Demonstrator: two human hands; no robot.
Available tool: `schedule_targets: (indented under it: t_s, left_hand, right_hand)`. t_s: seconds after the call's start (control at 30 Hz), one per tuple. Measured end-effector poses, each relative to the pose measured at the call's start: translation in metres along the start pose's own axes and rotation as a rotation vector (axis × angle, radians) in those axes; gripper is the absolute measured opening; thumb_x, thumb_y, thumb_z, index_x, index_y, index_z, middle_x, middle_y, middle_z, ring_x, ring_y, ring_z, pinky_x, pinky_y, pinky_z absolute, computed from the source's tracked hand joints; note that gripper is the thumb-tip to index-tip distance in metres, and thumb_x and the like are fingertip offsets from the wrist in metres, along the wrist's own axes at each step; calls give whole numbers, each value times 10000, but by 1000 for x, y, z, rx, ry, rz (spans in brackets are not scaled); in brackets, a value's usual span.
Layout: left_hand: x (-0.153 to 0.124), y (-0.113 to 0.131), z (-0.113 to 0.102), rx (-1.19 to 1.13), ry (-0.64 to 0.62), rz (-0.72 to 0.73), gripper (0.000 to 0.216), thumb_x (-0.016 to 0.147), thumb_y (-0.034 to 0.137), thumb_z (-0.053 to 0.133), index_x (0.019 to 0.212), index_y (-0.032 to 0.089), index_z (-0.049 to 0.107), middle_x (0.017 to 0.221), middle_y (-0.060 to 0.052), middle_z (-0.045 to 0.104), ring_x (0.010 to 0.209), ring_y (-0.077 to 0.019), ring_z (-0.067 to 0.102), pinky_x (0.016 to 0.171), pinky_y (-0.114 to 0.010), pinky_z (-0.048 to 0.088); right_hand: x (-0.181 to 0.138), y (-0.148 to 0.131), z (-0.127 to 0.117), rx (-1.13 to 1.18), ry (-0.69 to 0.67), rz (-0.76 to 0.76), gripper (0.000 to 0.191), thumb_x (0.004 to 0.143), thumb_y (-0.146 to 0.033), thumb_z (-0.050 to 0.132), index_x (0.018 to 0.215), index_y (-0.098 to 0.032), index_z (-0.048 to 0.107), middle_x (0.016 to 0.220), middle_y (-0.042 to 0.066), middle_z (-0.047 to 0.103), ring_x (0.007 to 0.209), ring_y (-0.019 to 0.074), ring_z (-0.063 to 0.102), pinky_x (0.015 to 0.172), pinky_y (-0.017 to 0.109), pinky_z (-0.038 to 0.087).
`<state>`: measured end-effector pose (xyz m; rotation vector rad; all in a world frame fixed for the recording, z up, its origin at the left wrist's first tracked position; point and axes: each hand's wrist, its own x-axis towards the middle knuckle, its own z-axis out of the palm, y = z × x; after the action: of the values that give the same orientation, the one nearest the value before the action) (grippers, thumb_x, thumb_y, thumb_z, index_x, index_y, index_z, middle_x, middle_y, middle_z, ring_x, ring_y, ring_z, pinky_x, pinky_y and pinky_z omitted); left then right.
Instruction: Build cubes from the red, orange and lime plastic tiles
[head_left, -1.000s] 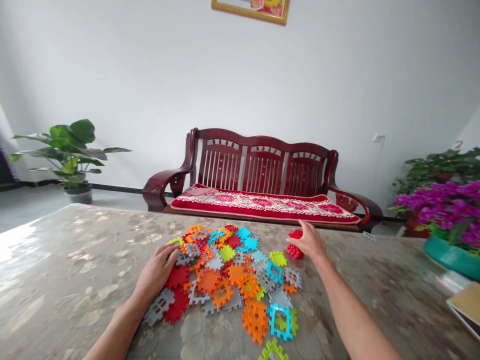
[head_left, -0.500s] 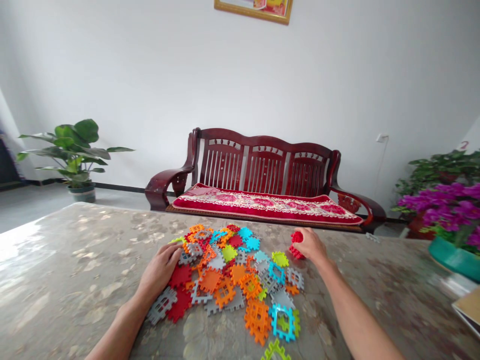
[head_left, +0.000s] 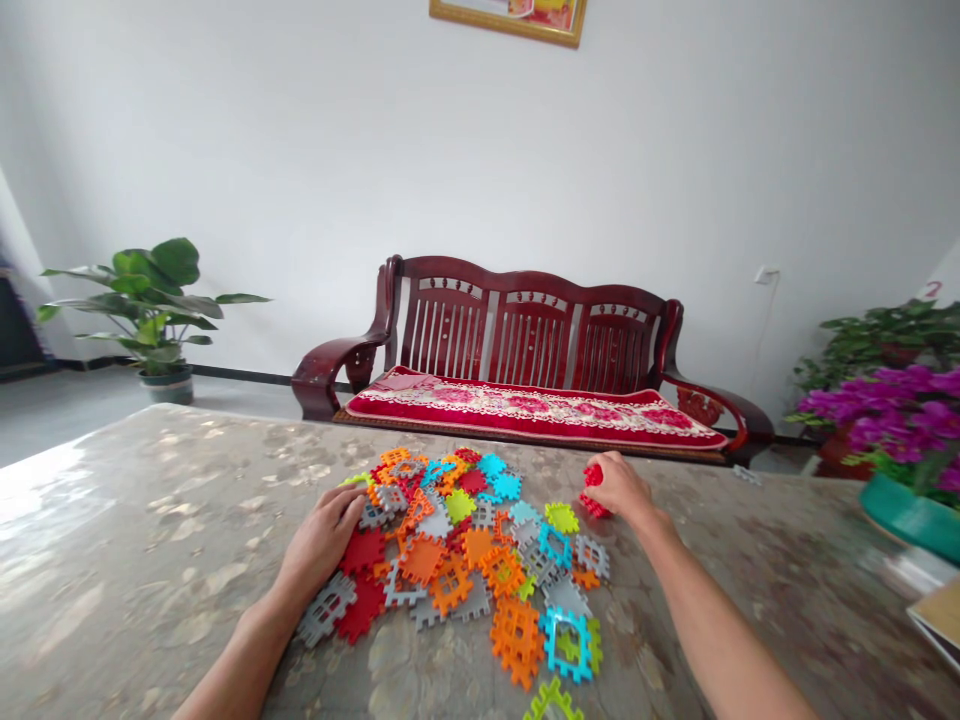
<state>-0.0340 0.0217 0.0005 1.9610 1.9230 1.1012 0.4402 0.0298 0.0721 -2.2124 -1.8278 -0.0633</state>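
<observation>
Red pieces (head_left: 591, 477): on the table (head_left: 195, 510), right of the pile (head_left: 476, 548).
My right hand (head_left: 624, 490): curled, thumb and fingers clamped on them.
My left hand (head_left: 321, 534): palm down, unclenched, against the pile.

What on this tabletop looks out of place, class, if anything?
One gray interlocking tile lies alone near the tabletop's far edge, on the right, well apart from the jumbled pile of tiles. The red tiles also sit apart, but the right hand is holding them. I see no obvious damage.
</observation>
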Motion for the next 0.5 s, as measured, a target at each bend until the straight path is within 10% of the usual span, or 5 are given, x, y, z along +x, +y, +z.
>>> schedule_targets:
  t_s: [0.23, 0.5]
  left_hand:
    - [0, 0, -1, 18, -17, -3, 560, 871, 522, 320, 1030, 212, 759, 1233, -79, 689, 1164, -247, 626, 1066, -345, 442]
    - [1, -2, 0, 10, -32, -16, 568, 878, 533, 317, 1046, 209, 752, 1259, -90, 670, 1177, -255, 615, 1080, -361, 426]
  right_hand:
    - [2, 7, 0, 78, -41, -33, 633, 646, -359, 701, 1257, -231, 593, 1312, 104, 557, 1148, 288, 575, 895, 366, 462]
    - [1, 27, -19, -55, -199, -332, 1095, 540, -374, 756, 1528, -278, 294, 1623, 79, 221, 1477, 324, 184, 1173, 467, 184]
